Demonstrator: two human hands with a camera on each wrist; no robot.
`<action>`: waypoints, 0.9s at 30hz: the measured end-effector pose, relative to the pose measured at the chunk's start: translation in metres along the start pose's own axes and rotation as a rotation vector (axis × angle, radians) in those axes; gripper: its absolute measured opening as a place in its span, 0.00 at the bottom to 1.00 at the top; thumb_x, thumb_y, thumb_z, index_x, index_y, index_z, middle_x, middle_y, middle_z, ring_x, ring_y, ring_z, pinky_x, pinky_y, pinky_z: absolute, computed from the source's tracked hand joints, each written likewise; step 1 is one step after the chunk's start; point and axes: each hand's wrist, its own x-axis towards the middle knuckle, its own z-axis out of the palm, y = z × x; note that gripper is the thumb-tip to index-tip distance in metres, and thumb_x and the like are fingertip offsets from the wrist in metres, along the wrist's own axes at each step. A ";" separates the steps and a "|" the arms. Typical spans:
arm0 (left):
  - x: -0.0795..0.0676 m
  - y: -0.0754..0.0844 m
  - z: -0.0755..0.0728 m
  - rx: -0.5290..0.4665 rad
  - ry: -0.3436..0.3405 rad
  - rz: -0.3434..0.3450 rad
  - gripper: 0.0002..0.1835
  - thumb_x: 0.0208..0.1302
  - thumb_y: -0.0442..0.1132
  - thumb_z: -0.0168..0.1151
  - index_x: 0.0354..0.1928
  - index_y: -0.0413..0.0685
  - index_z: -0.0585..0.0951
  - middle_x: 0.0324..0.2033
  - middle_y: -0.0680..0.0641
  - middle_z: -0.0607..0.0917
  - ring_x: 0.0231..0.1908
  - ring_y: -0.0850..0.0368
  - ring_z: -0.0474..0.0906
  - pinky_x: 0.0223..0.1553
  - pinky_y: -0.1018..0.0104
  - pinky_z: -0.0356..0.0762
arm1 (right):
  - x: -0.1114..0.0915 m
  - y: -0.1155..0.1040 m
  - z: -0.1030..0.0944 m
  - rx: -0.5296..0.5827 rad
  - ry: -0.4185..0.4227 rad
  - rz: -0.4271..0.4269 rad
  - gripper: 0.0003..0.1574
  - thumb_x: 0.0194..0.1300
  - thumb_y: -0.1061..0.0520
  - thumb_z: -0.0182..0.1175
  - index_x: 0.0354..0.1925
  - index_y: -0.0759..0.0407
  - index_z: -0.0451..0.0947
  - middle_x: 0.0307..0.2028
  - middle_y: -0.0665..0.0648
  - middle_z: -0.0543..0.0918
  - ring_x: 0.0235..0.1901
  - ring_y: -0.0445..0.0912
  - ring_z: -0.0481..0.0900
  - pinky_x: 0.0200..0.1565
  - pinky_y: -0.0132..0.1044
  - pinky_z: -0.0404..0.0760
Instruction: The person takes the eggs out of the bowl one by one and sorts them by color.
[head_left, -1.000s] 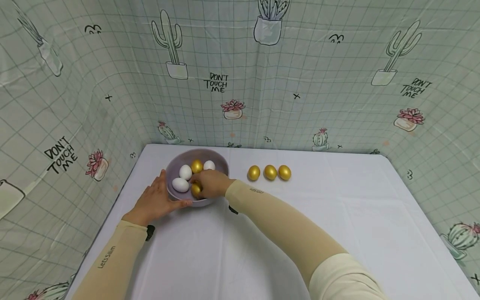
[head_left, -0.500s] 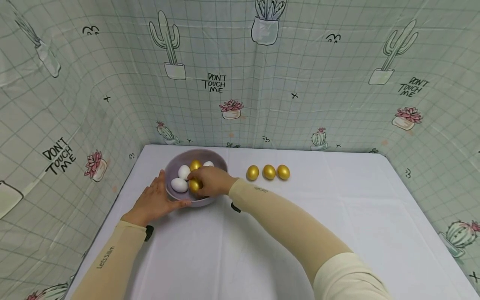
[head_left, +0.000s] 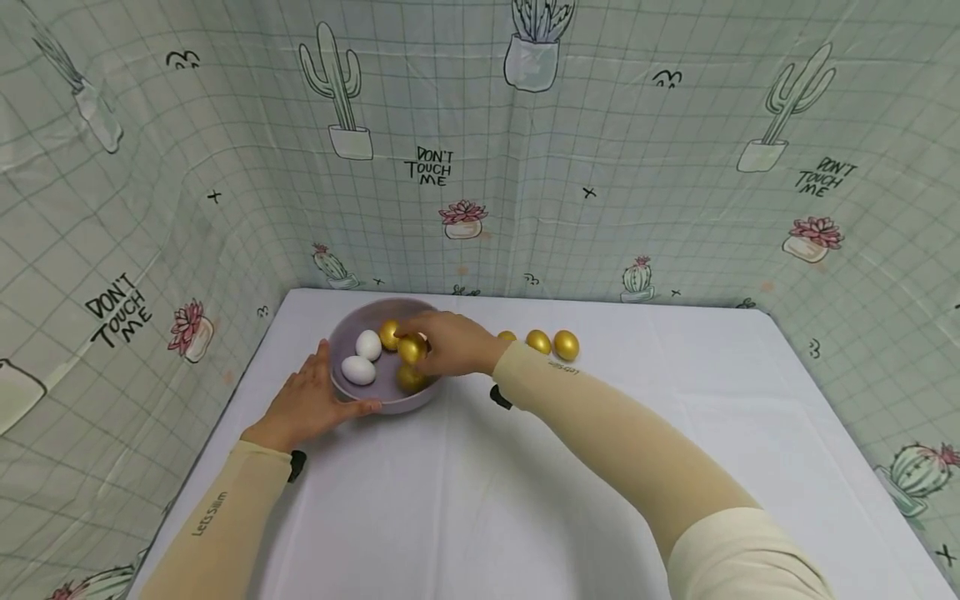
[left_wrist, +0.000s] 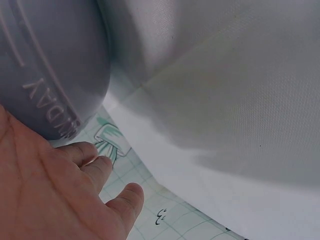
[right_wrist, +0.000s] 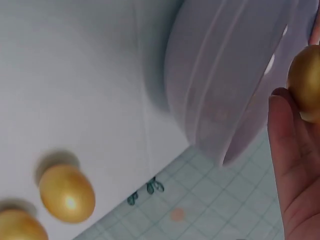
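Observation:
A purple bowl (head_left: 345,325) stands at the table's left. Inside lie a white egg (head_left: 368,345), a second white egg (head_left: 358,370), a golden egg at the back (head_left: 389,335) and another golden egg at the front right (head_left: 412,379). My right hand (head_left: 457,343) pinches a golden egg (head_left: 412,349) between thumb and fingers, raised over the bowl; the right wrist view shows this held egg (right_wrist: 306,82) too. My left hand (head_left: 303,404) rests against the bowl's near left side, thumb along the rim and fingers extended. The right hand hides part of the bowl's contents.
Three golden eggs stand in a row right of the bowl: one mostly covered by the right sleeve, a middle egg (head_left: 538,341) and a right-hand egg (head_left: 566,345). A white cloth (head_left: 712,400) covers the table. Patterned fabric (head_left: 585,150) hangs behind and at the sides.
My right hand has lifted a golden egg and shifted right and upward with it, uncovering another golden egg beneath. My left hand has stayed at the bowl.

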 end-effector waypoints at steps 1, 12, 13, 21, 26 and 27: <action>0.000 0.000 0.000 -0.001 0.001 0.001 0.77 0.49 0.79 0.61 0.75 0.26 0.35 0.72 0.21 0.48 0.70 0.24 0.47 0.66 0.29 0.47 | -0.003 0.002 -0.003 0.002 0.004 0.001 0.32 0.62 0.57 0.65 0.65 0.53 0.76 0.59 0.51 0.78 0.54 0.41 0.75 0.55 0.34 0.74; -0.003 0.003 0.000 0.008 0.009 0.007 0.76 0.50 0.78 0.62 0.74 0.25 0.36 0.71 0.20 0.50 0.70 0.24 0.48 0.65 0.29 0.48 | -0.049 0.036 -0.041 0.044 0.050 0.075 0.33 0.63 0.55 0.68 0.65 0.52 0.75 0.58 0.48 0.77 0.47 0.45 0.80 0.49 0.37 0.78; -0.003 0.003 0.000 0.008 0.008 0.005 0.76 0.50 0.78 0.61 0.74 0.25 0.36 0.71 0.20 0.50 0.70 0.24 0.48 0.66 0.29 0.48 | -0.054 0.040 -0.044 0.053 0.053 0.088 0.33 0.62 0.56 0.68 0.65 0.53 0.75 0.58 0.49 0.77 0.47 0.46 0.80 0.49 0.38 0.78; -0.002 0.002 0.000 0.008 0.006 0.003 0.76 0.50 0.79 0.61 0.74 0.25 0.35 0.71 0.21 0.50 0.70 0.24 0.47 0.66 0.29 0.47 | -0.092 0.074 -0.064 0.024 0.078 0.166 0.33 0.62 0.56 0.68 0.65 0.54 0.74 0.58 0.51 0.78 0.47 0.49 0.81 0.52 0.43 0.78; -0.003 0.002 0.000 0.004 0.011 0.012 0.75 0.51 0.78 0.61 0.74 0.25 0.35 0.71 0.21 0.50 0.71 0.26 0.47 0.66 0.29 0.47 | -0.115 0.093 -0.071 0.030 0.088 0.231 0.33 0.62 0.57 0.68 0.65 0.54 0.74 0.58 0.52 0.78 0.48 0.50 0.80 0.52 0.45 0.79; -0.003 0.002 0.000 0.004 0.010 0.012 0.75 0.51 0.78 0.61 0.74 0.25 0.35 0.71 0.21 0.49 0.71 0.26 0.46 0.66 0.30 0.47 | -0.120 0.096 -0.072 0.032 0.087 0.247 0.33 0.62 0.57 0.68 0.65 0.54 0.74 0.58 0.52 0.78 0.49 0.51 0.80 0.52 0.46 0.79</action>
